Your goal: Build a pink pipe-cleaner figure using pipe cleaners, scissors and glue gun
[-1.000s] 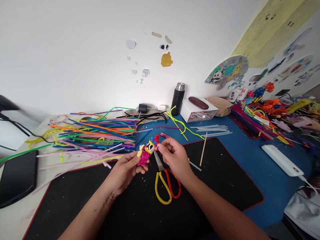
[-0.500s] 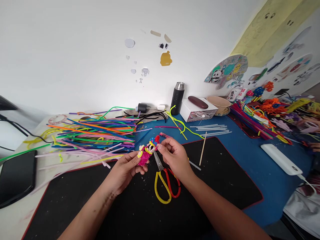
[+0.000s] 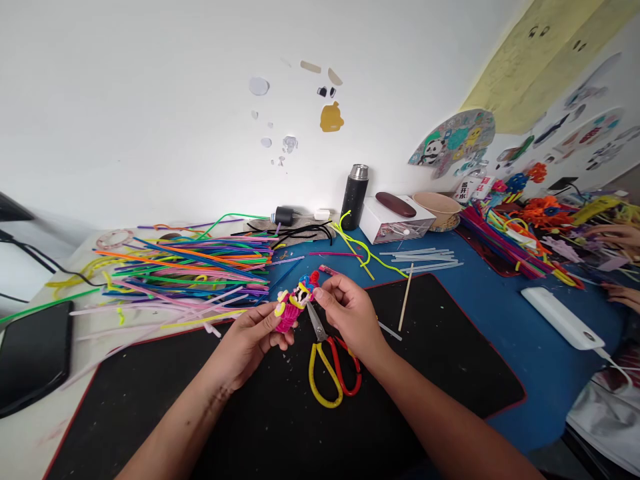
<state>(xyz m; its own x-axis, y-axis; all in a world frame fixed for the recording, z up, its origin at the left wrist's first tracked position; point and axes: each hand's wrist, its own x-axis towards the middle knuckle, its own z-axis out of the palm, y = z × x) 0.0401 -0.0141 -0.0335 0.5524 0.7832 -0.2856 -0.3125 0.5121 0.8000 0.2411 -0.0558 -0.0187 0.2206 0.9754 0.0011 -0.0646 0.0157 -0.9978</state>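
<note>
White wall up top, messy craft table below, and most of the near side is covered by a black mat. Both hands are up over the middle of that mat, toward its far edge.

My left hand has its fingers wrapped shut around the pink body of a little pipe-cleaner figure, which it holds off the mat and tilted to the right. My right hand has thumb and forefinger pinched together on the figure's top end, where the blue and red bits are. I can't tell which strand is in the pinch, it's too small.

Red-and-yellow scissors lie flat on the mat right below the right hand, with the blades pointing up at the figure. A big loose pile of pipe cleaners fans out along the far left side of the table, with a wooden stick over the mat's far edge and a black flask back by the wall. Someone else's hand is busy at the far right edge.

My take on doing this bit well: let the left hand be the vise and don't squash the fuzzy body. Work the tip with small twists from the right fingertips, and pinch close to the figure so the wire bends where you want. I'd also watch those blade tips, since they're sitting close under the work.
</note>
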